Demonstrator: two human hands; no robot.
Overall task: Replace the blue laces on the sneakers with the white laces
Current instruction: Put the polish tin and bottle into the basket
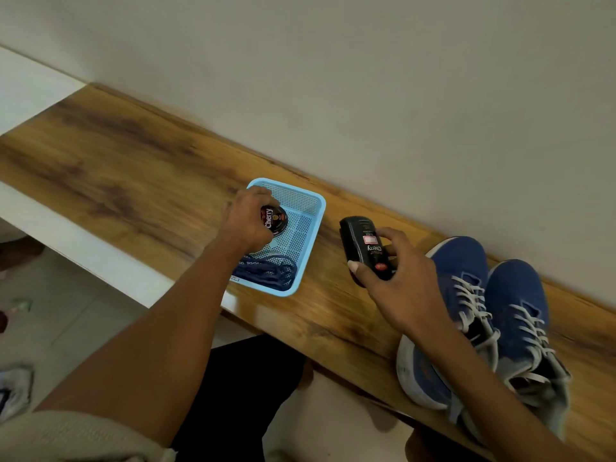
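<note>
Now my left hand (246, 220) grips a polish tin (275, 220) in the basket (316, 208); at three o'clock, my right hand (400, 281) holds a black bottle (363, 243).

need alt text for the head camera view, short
Seen from above, the left hand holds a round polish tin over a light blue basket containing blue laces, while the right hand grips a black polish bottle. Blue sneakers with white laces sit on the wooden bench.

single head-worn wide-angle view, looks forward and steeply down over both forearms, close above the counter (140, 168) by the wall (400, 78), horizon tilted, floor (83, 311) lower left
</note>
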